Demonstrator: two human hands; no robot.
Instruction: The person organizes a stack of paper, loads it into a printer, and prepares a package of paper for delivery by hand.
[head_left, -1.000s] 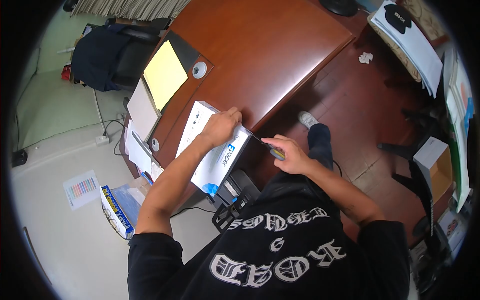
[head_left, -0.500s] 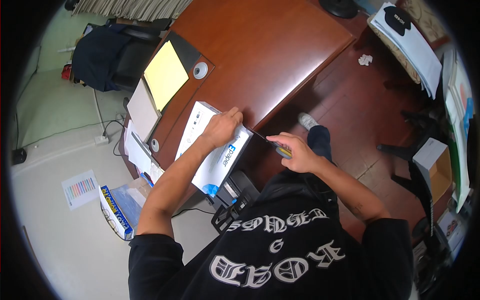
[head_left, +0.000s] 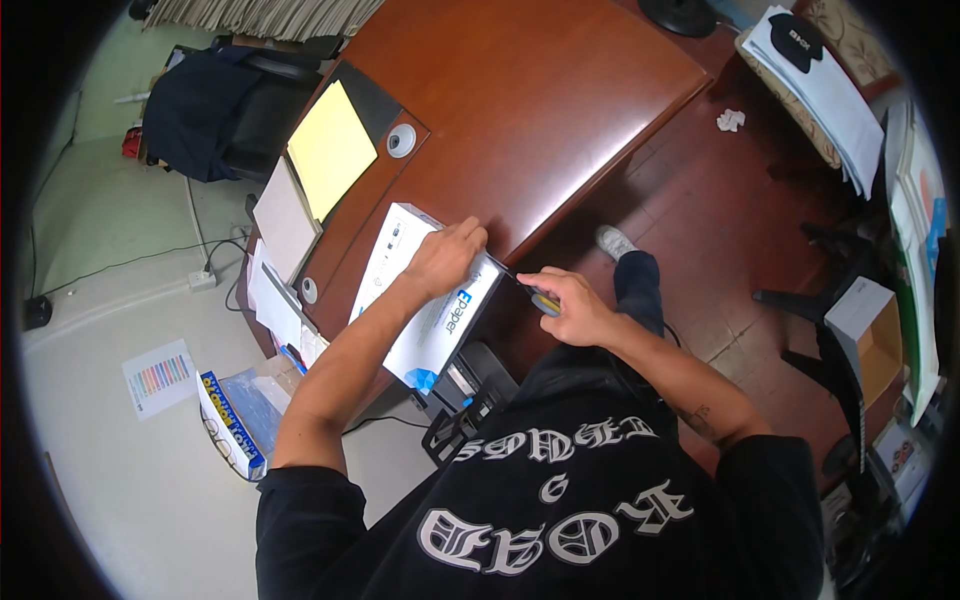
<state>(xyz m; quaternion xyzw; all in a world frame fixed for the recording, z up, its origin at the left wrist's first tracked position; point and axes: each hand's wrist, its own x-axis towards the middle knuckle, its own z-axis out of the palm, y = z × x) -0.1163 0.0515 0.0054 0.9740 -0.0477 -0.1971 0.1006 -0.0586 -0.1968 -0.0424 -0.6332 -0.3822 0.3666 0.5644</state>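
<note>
One white box [head_left: 435, 330]: centre
Left hand [head_left: 447, 258]: atop it; cannot tell grip
Right hand [head_left: 578, 310]: grasping yellow-grey tool [head_left: 546, 303], right of centre

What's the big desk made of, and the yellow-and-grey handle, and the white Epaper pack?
Desk: probably wood or veneer, glossy; reddish-brown, reflecting light.
Handle: perhaps plastic, from its colours; finish too small to tell.
Pack: seemingly smooth paper or card, with printed letters.
</note>
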